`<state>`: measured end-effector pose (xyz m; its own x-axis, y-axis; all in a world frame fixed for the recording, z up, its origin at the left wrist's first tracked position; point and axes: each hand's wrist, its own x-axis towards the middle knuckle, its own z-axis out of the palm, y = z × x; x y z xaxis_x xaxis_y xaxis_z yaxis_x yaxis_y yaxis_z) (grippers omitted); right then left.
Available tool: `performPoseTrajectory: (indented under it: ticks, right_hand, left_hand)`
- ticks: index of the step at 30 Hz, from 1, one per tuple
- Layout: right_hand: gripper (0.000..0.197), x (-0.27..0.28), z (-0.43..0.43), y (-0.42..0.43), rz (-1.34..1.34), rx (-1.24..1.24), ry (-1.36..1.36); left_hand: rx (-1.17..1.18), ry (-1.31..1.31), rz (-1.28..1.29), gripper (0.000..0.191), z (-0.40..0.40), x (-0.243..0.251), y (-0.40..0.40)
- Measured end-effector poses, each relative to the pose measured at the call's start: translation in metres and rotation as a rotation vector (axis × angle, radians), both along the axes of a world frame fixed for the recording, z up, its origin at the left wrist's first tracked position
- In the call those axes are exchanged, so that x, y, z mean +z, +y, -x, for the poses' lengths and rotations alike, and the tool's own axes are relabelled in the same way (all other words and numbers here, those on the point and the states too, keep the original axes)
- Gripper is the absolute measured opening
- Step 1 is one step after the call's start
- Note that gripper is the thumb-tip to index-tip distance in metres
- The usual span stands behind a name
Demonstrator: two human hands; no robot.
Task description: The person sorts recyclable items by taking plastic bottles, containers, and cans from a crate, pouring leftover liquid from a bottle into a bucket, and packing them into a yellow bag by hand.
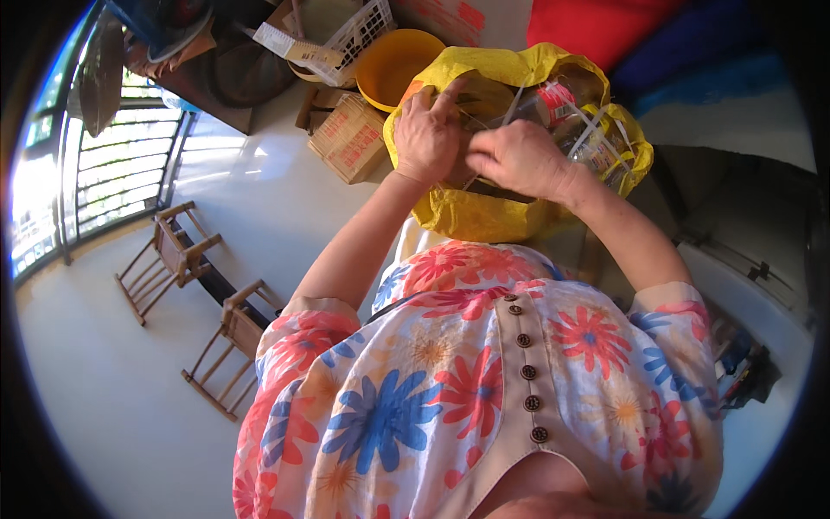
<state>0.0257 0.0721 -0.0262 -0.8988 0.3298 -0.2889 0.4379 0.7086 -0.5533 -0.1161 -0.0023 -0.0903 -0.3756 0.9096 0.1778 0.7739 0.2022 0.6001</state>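
A large yellow woven plastic sack (480, 220) lies in front of me with its mouth wide, holding clear plastic bottles, one with a red label (556, 102). White plastic strips (590, 126) cross over the bottles on the right side. My left hand (429, 133) rests at the left part of the sack's mouth, fingers spread and pointing away from me over the rim. Close beside it, my right hand (519, 156) is over the opening with its fingers curled toward the left hand; whether it pinches a strip cannot be seen. The sack's inside below both hands is dark and partly hidden.
An orange-yellow basin (395, 68) stands just beyond the sack at the left, near a white plastic basket (356, 42) and a cardboard box (350, 139). Two small wooden chairs (172, 250) are on the floor at the left, by a barred window (123, 156).
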Motion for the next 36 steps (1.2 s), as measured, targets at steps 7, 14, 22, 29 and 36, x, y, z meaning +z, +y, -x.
performPoseTrajectory:
  ticks: [7,14,22,29,36]
  right_hand:
    - [0.026,-0.009,0.022,0.002,-0.086,-0.001,0.114]
    - [0.038,0.013,0.053,0.015,0.013,0.076,-0.307]
    - [0.04,0.023,0.057,-0.011,-0.086,0.231,-0.374]
    - [0.033,0.01,0.049,0.0,0.108,0.179,-0.292]
    - [0.033,0.008,0.061,0.007,0.373,0.083,-0.392]
  left_hand:
    - [0.24,-0.428,0.034,0.028,0.081,-0.017,-0.031]
    - [-0.05,-0.942,0.27,0.058,0.086,-0.026,-0.027]
    - [-0.122,-0.347,0.467,0.054,0.07,-0.003,-0.017]
    - [-0.149,-0.175,0.572,0.054,0.062,0.012,-0.008]
    - [-0.06,-0.282,0.393,0.038,0.062,0.019,-0.016]
